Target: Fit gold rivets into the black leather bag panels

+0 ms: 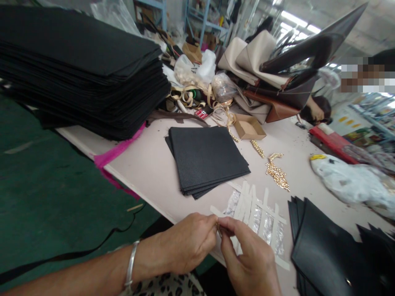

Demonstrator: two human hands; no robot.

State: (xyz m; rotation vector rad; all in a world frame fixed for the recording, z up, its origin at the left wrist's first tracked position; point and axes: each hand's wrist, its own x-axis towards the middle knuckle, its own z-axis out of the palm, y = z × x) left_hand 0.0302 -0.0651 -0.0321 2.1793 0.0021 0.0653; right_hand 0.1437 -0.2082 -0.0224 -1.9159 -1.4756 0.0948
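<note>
My left hand point(193, 242) and my right hand point(251, 257) meet at the table's near edge, fingertips pinched together. Between them shows a bit of a small gold-coloured metal piece point(218, 225); most of it is hidden by the fingers. Just beyond my hands, strips of pale tape point(247, 201) hold down clear plastic on the tabletop. Farther off lies a short stack of black leather panels point(206, 158). A loose heap of small gold-coloured metal pieces point(277, 174) is spread to its right, with a neat row of them point(257, 149) nearby.
A tall pile of black sheets point(77, 70) stands at the left. Black leather pieces point(327, 246) lie at the right, below a white plastic bag point(345, 179). An open cardboard box point(249, 126) and bags point(271, 78) sit at the back. Another person's hand point(315, 110) shows behind.
</note>
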